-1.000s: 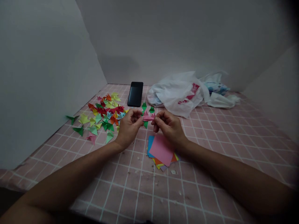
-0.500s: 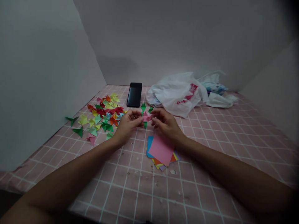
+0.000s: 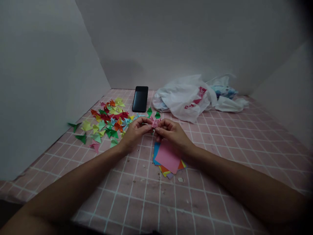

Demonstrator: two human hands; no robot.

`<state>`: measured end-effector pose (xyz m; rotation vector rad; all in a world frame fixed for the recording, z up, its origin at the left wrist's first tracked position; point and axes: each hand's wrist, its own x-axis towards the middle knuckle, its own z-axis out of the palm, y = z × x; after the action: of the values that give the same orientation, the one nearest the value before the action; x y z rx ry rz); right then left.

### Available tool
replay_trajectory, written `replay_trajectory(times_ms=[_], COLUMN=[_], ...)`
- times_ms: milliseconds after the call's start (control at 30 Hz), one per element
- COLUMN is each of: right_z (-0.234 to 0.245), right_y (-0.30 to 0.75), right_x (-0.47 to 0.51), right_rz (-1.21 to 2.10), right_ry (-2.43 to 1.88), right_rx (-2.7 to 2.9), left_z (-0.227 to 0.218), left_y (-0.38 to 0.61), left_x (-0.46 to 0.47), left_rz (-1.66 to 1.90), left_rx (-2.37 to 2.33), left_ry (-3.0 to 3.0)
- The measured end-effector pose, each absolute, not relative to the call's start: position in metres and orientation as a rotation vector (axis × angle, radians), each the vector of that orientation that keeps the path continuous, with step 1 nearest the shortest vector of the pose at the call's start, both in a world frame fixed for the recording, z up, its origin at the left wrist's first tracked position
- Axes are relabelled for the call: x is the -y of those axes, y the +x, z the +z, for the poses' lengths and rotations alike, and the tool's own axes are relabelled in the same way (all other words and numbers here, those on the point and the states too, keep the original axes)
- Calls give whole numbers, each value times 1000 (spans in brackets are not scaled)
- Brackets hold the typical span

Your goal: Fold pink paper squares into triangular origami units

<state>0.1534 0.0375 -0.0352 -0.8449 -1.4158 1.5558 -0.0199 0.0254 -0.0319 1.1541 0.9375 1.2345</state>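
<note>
Both forearms reach in from the lower corners of the view and angle toward each other, with the wrists low and just above the tabletop. The left hand (image 3: 135, 134) and the right hand (image 3: 172, 133) meet at the centre, knuckles up and fingers curled inward. Together they hold a small pink folded paper piece (image 3: 154, 123) in a narrow pinch, with the fingertips of both hands close around it. Its exact shape is partly hidden by the fingers, and it sits in the air just above the table.

Directly below the right hand lies a loose stack of origami paper squares (image 3: 168, 157), with a pink sheet on top and blue, orange and yellow edges showing beneath it. Just beyond the hands are two green folded paper triangles (image 3: 149, 112), one on each side of the pink piece. To the left spreads a scattered pile of multicoloured folded paper units (image 3: 110, 119) in red, yellow, green, blue and orange.

A black smartphone (image 3: 140, 99) lies face up beyond the pile, and a crumpled white plastic bag (image 3: 182, 99) with a red print sits to its right. All of this rests on a pink grid-patterned tabletop (image 3: 207, 182), with small white paper scraps (image 3: 180, 179) near the stack
</note>
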Motion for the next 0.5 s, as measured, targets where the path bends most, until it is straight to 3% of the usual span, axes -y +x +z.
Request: replay_trajectory(times_ms=[500], right_z=[-39], right_y=[152], right_x=[-37], right_rz=[1439], right_ry=[-832], right_rx=[1510], left_z=[-32], left_y=[-14], left_x=[-19], left_rz=[1284], left_rx=[-1024], left_ry=[1421])
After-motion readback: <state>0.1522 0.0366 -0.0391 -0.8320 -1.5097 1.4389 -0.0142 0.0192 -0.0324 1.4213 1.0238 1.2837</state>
